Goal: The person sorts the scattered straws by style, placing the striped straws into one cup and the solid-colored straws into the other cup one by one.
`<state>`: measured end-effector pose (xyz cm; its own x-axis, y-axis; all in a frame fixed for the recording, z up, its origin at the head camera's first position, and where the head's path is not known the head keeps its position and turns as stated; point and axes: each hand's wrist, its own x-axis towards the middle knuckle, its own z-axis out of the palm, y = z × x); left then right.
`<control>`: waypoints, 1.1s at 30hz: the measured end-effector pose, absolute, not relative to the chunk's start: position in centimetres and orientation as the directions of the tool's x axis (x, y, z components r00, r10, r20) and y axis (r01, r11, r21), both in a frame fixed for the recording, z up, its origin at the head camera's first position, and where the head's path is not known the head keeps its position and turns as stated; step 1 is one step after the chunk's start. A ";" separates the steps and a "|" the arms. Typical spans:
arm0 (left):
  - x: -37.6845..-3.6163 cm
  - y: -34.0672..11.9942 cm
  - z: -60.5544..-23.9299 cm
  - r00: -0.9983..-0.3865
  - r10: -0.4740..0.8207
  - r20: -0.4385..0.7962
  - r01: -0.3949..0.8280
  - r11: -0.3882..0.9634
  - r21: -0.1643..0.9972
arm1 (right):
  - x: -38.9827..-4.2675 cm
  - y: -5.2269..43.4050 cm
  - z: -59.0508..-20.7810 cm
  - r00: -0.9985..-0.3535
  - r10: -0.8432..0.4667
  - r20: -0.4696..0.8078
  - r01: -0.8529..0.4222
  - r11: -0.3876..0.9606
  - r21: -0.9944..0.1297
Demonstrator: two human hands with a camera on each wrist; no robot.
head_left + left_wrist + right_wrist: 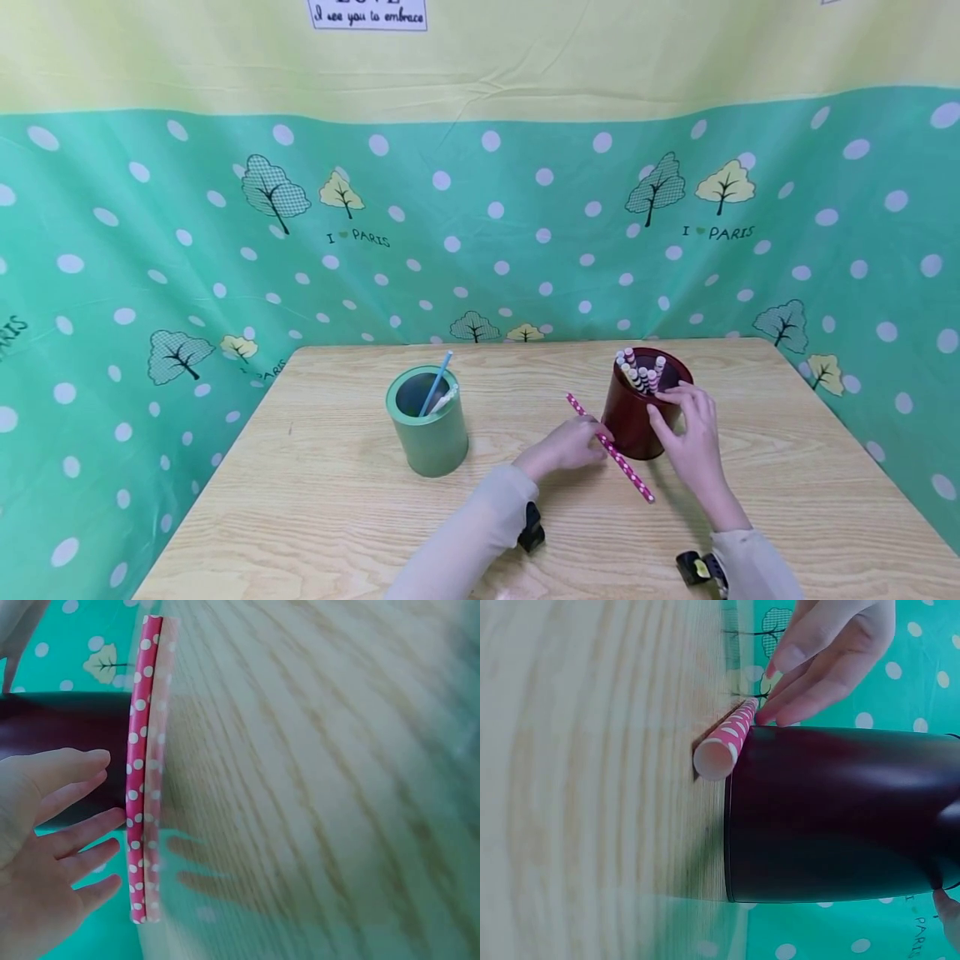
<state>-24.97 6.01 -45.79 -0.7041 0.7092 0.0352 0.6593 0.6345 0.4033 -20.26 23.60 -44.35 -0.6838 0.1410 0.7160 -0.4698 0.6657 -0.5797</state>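
A pink paper straw with white dots (632, 475) lies on the table just in front of a dark red canister (628, 421). My left hand (572, 445) is at the straw; in the left wrist view its fingers (82, 829) are spread, loosely extended, and end close beside the straw (136, 761), not wrapped round it. Several patterned straws (643, 377) stand inside the canister. My right hand (696, 446) holds the canister by its near right rim. The right wrist view shows only a fingertip (949, 913) of it, against the canister's top end.
To the left stands a green canister (435, 446) with a light blue straw (437, 383) and a whitish item (446, 398) in it. The wooden table (315, 467) reaches back to a green dotted curtain (420, 208).
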 end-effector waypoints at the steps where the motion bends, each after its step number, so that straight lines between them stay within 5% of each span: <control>1: -25.0 6.0 -45.9 -0.702 0.711 0.037 0.663 0.635 0.397 | -20.3 23.6 -44.3 -0.682 0.142 0.717 -0.471 0.666 -0.579; 22: -25.5 5.5 -46.8 -0.582 0.804 0.123 0.801 0.541 0.256 | -20.5 23.7 -44.4 -0.645 0.131 0.753 -0.497 0.676 -0.544; 33: -25.1 5.1 -46.6 -0.582 0.805 0.113 0.806 0.554 0.207 | -20.3 23.5 -44.2 -0.666 0.143 0.732 -0.484 0.664 -0.570</control>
